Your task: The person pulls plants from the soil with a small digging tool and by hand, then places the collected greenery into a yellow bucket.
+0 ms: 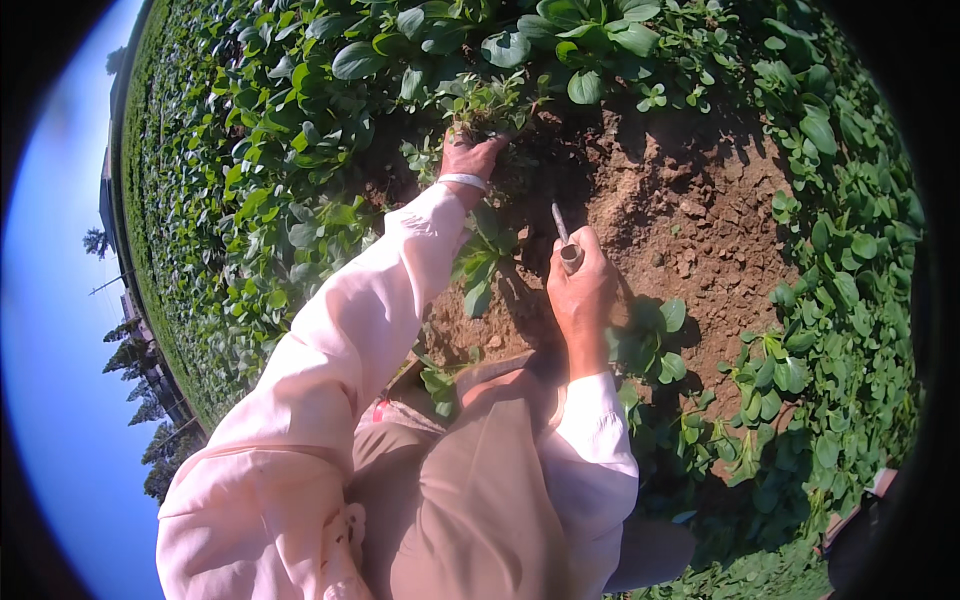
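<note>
Green leafy plants (pixel 358 59) crowd the left hand (pixel 470 156) beside cloddy soil (pixel 690 215).

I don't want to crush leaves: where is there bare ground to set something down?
Widest is the cloddy soil right of the right hand, with leafy plants along its top, right and lower edges. A smaller bare patch lies left of that hand, below a low plant. Foliage crowds around the left hand.
</note>
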Demonstrator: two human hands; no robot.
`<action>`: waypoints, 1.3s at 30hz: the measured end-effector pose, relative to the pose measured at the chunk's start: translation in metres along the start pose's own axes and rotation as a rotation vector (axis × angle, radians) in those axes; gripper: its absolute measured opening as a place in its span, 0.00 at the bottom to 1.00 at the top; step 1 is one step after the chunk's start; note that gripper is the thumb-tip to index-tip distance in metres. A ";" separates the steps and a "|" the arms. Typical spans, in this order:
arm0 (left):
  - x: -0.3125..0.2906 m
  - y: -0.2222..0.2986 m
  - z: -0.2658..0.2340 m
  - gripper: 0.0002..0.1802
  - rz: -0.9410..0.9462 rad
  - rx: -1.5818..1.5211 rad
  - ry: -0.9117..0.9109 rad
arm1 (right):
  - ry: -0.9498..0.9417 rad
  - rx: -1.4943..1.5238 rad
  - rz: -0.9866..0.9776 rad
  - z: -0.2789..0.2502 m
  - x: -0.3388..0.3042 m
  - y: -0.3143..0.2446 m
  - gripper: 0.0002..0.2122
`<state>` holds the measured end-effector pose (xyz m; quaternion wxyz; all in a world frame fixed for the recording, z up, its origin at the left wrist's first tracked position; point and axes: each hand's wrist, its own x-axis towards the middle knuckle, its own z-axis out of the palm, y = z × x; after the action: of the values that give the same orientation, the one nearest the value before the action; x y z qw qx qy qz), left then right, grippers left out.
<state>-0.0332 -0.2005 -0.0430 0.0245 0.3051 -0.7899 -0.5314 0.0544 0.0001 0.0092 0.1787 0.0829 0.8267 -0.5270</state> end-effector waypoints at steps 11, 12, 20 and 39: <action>-0.028 0.006 -0.095 0.19 -0.032 -0.061 0.305 | -0.005 -0.133 -0.173 0.038 0.004 -0.009 0.07; -0.034 0.005 -0.092 0.18 0.007 0.103 0.280 | -0.005 -0.124 -0.172 0.038 0.004 -0.010 0.07; 0.020 -0.023 -0.062 0.18 0.225 0.181 -0.108 | 0.009 -0.110 -0.112 0.057 0.015 -0.028 0.07; 0.015 -0.042 -0.092 0.20 -0.248 -0.003 0.254 | -0.141 -0.212 -0.222 0.029 0.008 -0.015 0.09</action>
<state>0.0069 -0.2948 -0.0429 0.0588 0.4646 -0.7360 -0.4888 0.0484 -0.0333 0.0077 0.1845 -0.0654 0.8673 -0.4577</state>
